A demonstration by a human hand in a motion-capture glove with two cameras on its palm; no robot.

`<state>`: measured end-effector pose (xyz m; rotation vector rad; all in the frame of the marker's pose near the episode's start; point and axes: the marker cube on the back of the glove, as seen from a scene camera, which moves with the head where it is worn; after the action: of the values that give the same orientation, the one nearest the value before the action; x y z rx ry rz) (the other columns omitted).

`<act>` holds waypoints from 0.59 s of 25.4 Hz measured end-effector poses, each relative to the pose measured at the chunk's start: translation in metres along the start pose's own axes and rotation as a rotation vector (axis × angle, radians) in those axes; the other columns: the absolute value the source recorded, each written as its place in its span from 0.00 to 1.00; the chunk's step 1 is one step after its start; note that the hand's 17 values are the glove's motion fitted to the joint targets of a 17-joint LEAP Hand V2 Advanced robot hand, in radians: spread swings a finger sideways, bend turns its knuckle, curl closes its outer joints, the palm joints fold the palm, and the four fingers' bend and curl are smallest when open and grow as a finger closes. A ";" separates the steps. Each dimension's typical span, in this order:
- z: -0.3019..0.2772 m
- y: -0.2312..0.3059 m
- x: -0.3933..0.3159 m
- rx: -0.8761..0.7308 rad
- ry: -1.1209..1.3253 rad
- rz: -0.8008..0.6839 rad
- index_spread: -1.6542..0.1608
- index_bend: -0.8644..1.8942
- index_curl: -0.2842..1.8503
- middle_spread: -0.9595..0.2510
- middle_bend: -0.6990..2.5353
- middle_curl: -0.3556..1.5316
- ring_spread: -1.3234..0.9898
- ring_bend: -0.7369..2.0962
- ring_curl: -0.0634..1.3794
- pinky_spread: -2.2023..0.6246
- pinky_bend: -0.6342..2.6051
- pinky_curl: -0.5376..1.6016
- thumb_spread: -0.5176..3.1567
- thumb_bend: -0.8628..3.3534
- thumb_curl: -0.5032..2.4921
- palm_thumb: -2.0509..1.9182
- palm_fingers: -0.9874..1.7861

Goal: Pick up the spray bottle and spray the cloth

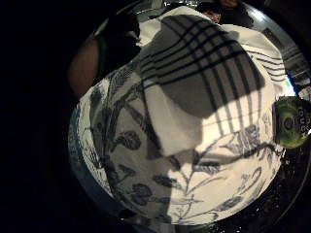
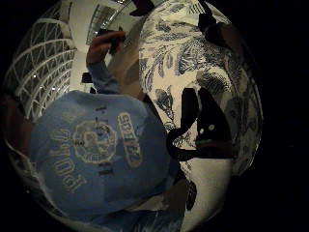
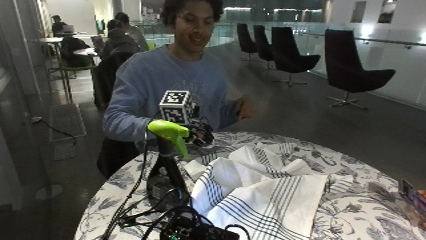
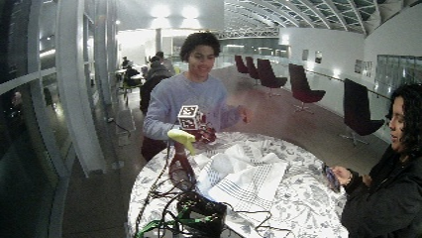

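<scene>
The spray bottle [image 3: 166, 167] is standing upright near the table [image 3: 373, 210] edge, its green trigger head right beside the gloved right hand [image 3: 202, 134]. The hand is hovering over the table, holding nothing; I can't tell how its fingers are set. The striped cloth [image 3: 263, 192] is lying bunched just beside the bottle. The bottle looks like smooth hard plastic, probably light, so the neck under the trigger seems the best grab. Cables [image 3: 143, 212] are crowding its base; the cloth side is looking roomier.
</scene>
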<state>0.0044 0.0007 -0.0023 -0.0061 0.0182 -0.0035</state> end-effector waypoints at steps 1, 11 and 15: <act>0.000 0.000 0.001 -0.002 0.003 -0.001 0.82 0.41 0.17 0.78 0.32 0.24 0.58 0.37 0.10 0.82 0.27 0.27 0.25 0.29 0.20 0.65 0.61; -0.003 0.005 0.004 -0.003 0.033 0.014 0.75 0.40 0.24 0.78 0.32 0.30 0.58 0.38 0.18 0.85 0.25 0.33 0.38 0.30 0.24 0.68 0.60; -0.009 0.008 0.008 0.002 0.043 0.016 0.74 0.39 0.26 0.78 0.32 0.31 0.58 0.37 0.19 0.86 0.25 0.34 0.41 0.30 0.25 0.68 0.60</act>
<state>0.0125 0.0087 -0.0113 -0.0035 0.0612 0.0123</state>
